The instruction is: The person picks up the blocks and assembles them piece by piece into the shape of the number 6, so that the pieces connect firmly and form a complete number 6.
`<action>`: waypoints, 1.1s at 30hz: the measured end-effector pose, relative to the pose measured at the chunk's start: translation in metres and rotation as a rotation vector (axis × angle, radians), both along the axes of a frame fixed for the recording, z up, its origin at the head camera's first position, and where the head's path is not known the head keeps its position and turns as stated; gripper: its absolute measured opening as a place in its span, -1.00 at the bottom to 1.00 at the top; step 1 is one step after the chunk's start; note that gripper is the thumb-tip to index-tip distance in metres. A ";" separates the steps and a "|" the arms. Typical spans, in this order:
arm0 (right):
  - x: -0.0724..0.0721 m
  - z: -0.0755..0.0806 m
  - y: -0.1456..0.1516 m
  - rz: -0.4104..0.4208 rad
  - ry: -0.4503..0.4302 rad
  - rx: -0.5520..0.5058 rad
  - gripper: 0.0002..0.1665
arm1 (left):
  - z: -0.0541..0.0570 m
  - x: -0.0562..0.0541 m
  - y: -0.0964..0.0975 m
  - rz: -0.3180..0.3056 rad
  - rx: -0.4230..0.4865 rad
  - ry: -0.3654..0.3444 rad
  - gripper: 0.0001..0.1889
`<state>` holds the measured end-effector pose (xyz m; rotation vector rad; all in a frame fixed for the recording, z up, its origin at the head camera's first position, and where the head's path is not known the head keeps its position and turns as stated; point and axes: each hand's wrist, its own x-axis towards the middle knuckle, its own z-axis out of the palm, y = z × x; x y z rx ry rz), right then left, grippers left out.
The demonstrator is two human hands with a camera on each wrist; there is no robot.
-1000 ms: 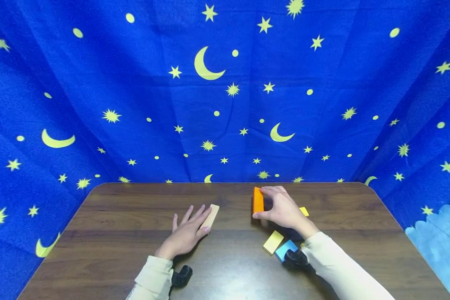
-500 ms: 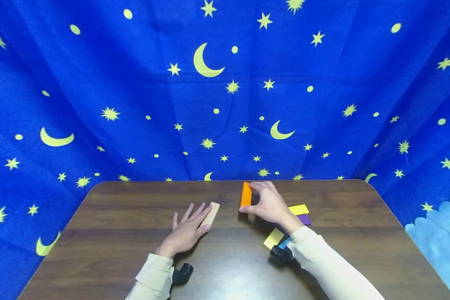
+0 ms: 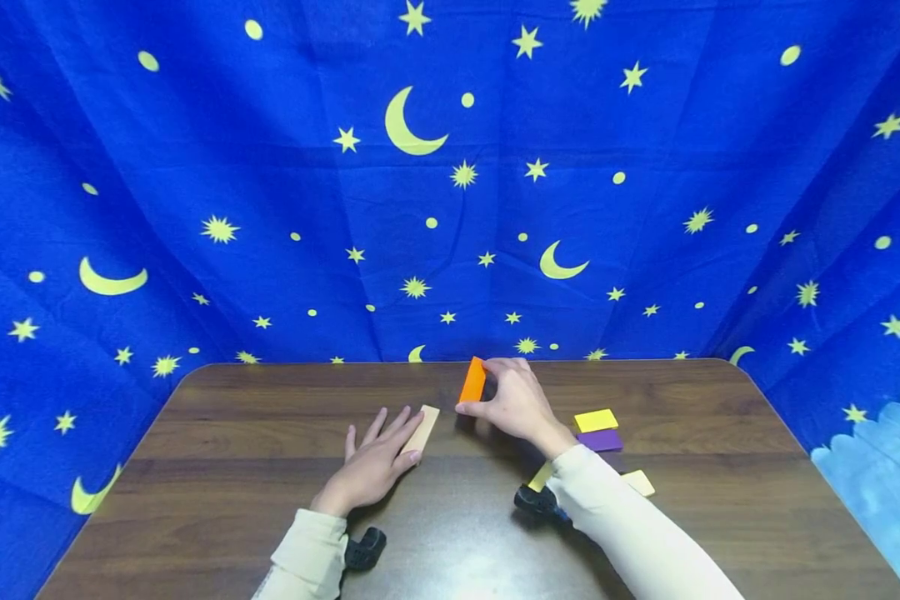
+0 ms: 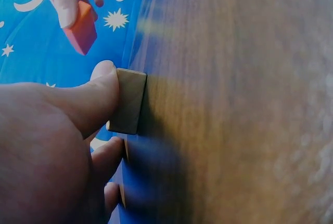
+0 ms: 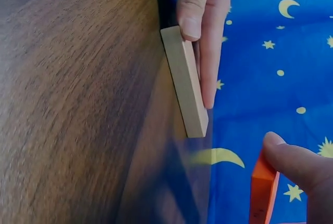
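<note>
Orange block, one, plain, oblong, flat-sided: in the head view I had it tilted, pinched between thumb and fingers of my right hand, near the far edge of the table. My left hand, apart from the right, touched one pale wood block, fingers straight. Others counted: one yellow block, one purple block, two pale yellow blocks, both partly sleeve-hidden. Left wrist view: my thumb touched the wood block. Right wrist view: orange block's lower end cut off.
</note>
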<state>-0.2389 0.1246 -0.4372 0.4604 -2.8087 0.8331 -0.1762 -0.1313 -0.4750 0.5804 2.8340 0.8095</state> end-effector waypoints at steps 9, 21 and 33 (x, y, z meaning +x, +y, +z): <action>-0.003 -0.005 -0.010 -0.018 -0.010 -0.006 0.03 | 0.001 0.001 0.000 0.005 0.000 0.000 -0.40; -0.007 -0.017 -0.021 -0.001 0.019 -0.044 0.02 | 0.000 0.001 0.000 -0.003 0.031 0.025 -0.40; -0.017 -0.025 -0.038 -0.031 0.054 -0.054 0.02 | 0.002 0.001 0.000 0.004 -0.010 0.002 -0.40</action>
